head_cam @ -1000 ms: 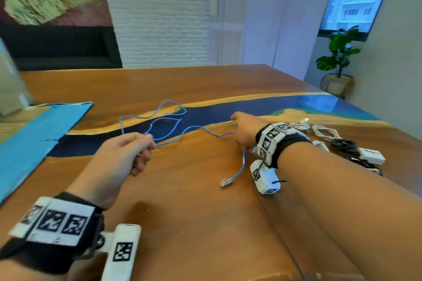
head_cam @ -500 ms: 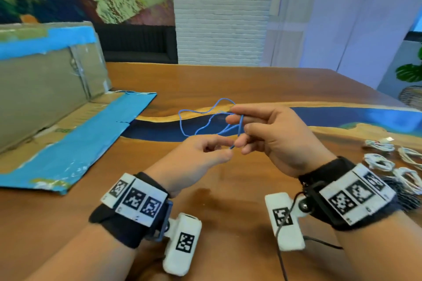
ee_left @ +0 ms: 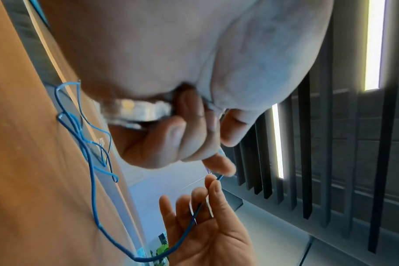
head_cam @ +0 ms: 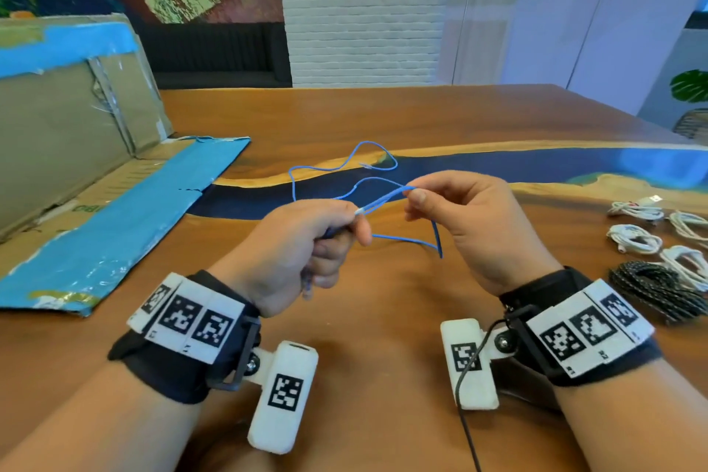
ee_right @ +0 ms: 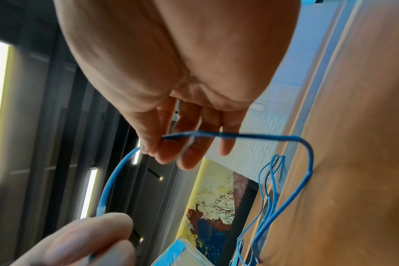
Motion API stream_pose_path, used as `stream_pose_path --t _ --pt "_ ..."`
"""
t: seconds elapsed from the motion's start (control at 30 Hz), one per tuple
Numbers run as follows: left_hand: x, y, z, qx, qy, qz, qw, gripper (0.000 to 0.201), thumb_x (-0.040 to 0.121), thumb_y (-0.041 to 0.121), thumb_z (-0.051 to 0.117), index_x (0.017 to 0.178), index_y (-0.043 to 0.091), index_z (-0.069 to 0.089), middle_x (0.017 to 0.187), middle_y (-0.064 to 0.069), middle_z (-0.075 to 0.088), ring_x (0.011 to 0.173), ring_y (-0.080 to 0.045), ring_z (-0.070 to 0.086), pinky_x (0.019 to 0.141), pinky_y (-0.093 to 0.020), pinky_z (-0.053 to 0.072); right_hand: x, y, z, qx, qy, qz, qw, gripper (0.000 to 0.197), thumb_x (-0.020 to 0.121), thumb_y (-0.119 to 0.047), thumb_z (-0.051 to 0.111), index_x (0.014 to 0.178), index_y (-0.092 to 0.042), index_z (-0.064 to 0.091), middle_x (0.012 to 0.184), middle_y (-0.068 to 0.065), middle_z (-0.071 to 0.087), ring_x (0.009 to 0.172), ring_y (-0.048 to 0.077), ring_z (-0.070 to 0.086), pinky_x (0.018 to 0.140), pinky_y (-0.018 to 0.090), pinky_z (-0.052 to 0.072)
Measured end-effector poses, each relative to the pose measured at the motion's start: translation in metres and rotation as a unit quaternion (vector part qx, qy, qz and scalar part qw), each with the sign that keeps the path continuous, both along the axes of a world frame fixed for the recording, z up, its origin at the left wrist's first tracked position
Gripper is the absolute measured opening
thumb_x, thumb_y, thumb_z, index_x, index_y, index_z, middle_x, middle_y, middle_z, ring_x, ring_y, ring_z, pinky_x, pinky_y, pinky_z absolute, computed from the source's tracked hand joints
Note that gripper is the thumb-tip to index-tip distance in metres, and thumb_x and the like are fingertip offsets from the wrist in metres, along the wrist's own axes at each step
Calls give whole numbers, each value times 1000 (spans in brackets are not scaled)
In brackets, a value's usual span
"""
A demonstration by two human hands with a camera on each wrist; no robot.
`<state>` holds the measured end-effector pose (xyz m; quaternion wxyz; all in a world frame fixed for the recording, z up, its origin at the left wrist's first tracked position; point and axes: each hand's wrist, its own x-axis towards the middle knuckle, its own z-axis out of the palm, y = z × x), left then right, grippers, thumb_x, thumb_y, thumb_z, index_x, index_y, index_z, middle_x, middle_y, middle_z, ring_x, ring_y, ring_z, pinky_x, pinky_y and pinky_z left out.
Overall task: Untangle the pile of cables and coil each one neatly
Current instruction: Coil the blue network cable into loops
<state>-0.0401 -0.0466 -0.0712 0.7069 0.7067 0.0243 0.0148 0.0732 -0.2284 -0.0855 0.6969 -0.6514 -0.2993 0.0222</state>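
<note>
A thin blue cable [head_cam: 346,163] runs from loose loops on the wooden table [head_cam: 383,119] up to both hands. My left hand [head_cam: 306,241] grips one end of it in a fist, and a clear plug hangs below the fingers. My right hand [head_cam: 471,211] pinches the cable [ee_right: 228,135] between thumb and forefinger a short way along, so a doubled strand stretches between the hands. In the left wrist view the blue cable [ee_left: 91,162] trails down to the table, with its other clear plug lying there.
Several coiled white cables [head_cam: 634,238] and a coiled black braided cable [head_cam: 659,287] lie at the right. A flattened cardboard box with blue tape [head_cam: 95,203] lies at the left. Beyond the loops a blue resin strip [head_cam: 536,165] crosses the table.
A second ago my hands were apart, the right one low on the table; they came together above it, and both now hold the blue cable, stretched short between them. The head has turned left.
</note>
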Motion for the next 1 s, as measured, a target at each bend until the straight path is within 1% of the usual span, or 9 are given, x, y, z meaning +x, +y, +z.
stream_pose_path --t 0.1,0.2,0.37,0.5,0.6,0.67,0.77,0.9,1.0 --pt "-6 -3 9 -108 -22 -34 993 29 95 22 38 67 17 45 61 2 10 46 -13 5 44 -27 14 -3 2 -2 34 37 15 999 13 95 -4 66 93 -9 78 60 5 55 46 16 46 48 31 47" --pt "-8 -1 20 -302 -98 -7 948 28 98 23 36 73 18 48 61 6 13 42 -10 11 37 -21 25 -8 7 -4 -12 44 46 998 16 97 -8 65 101 -13 79 56 0 50 40 10 35 38 23 31" --pt "-2 4 23 -425 -198 72 880 34 109 27 35 112 6 61 70 3 43 55 -8 47 63 -24 56 -26 15 -8 -171 11 183 968 20 97 -7 65 106 -17 80 59 4 62 42 9 34 41 21 29" --pt "2 -2 17 -310 -230 125 914 33 107 27 42 125 7 61 92 -4 73 98 -19 73 97 -33 56 -37 19 -9 -188 21 271 944 17 97 -2 64 103 -5 79 57 6 58 40 1 40 45 11 32" --pt "4 -12 6 -175 -210 143 951 31 104 27 47 121 10 67 104 -6 77 110 -19 71 101 -30 52 -40 17 -4 -201 -23 289 936 15 96 -2 65 101 7 76 55 2 57 44 -2 45 51 6 36" --pt "5 -15 0 -52 -179 147 971 30 102 27 51 113 8 72 93 -10 78 94 -18 72 86 -32 51 -40 14 0 -188 -31 277 942 15 93 -8 71 93 6 76 53 0 54 46 2 45 51 11 35" --pt "2 -8 -1 92 -116 121 982 31 107 19 47 100 2 73 68 -8 72 58 -15 61 59 -30 45 -31 7 4 -145 -44 205 967 15 84 -25 77 77 -11 77 59 16 55 52 26 39 52 31 33" --pt "-3 -8 1 156 -49 22 986 42 108 21 43 88 -5 69 44 -3 42 45 -20 37 61 -37 49 -19 0 6 -79 -32 152 985 14 81 -22 79 67 -20 75 67 6 70 45 14 41 46 28 38" --pt "-6 -10 2 99 -24 -39 994 48 103 32 44 82 0 73 45 3 24 43 -18 24 52 -34 38 -16 0 6 -34 14 128 991 17 76 -22 80 71 -11 69 46 -6 49 38 11 35 51 32 46"
